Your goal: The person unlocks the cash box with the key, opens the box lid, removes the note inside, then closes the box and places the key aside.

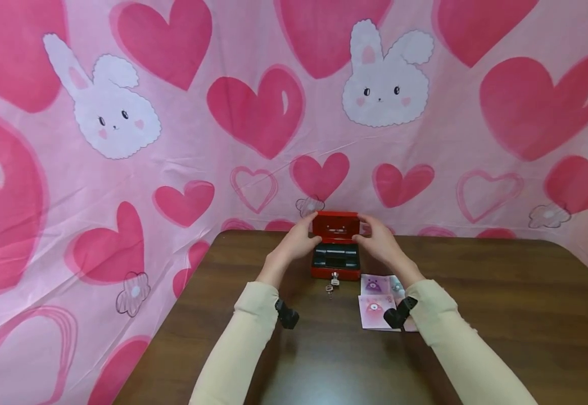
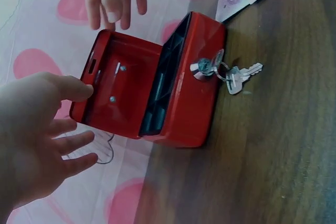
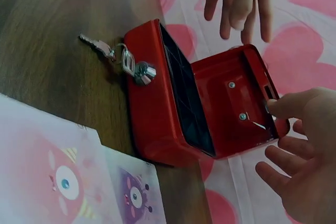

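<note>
A small red metal cash box stands on the table with its lid raised. Inside lies a black compartment tray, with nothing visible in it. My left hand is at the left side of the lid, thumb and fingers extended. At the right side, my right hand mirrors it, its fingers likewise spread. Each wrist view shows the opposite hand slightly apart from the lid; light contact cannot be ruled out. A ring of keys hangs from the silver lock on the box's front.
Several cards with cartoon monsters lie on the table right of the box, partly under the right wrist. A brown wooden table extends to both sides. Behind it hangs a pink cloth with hearts and rabbits.
</note>
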The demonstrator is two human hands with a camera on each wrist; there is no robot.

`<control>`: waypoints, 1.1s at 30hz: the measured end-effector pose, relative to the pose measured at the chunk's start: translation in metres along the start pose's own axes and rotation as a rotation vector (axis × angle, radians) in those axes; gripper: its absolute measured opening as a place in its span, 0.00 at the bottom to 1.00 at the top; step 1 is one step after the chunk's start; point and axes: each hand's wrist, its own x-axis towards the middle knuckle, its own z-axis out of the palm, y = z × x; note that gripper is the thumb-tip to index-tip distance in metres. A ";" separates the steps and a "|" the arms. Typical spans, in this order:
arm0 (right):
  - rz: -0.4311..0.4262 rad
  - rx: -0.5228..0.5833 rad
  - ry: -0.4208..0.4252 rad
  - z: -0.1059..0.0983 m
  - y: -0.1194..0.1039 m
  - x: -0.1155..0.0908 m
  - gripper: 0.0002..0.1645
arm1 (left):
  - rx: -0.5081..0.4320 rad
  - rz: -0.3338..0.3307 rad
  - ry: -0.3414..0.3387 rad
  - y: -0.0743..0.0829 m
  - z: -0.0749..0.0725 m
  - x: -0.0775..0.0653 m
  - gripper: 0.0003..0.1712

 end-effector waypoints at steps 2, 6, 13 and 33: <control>-0.002 -0.011 0.008 0.002 -0.001 0.000 0.39 | -0.006 0.001 0.007 0.000 0.001 -0.001 0.41; -0.023 -0.006 0.058 0.004 -0.003 -0.003 0.36 | -0.009 0.006 0.031 -0.001 0.002 -0.004 0.40; -0.065 0.059 0.135 0.010 -0.003 -0.017 0.32 | -0.062 0.039 0.053 -0.003 0.005 -0.012 0.39; -0.025 0.089 0.242 0.029 -0.002 -0.049 0.28 | -0.167 -0.045 0.095 -0.011 0.024 -0.046 0.36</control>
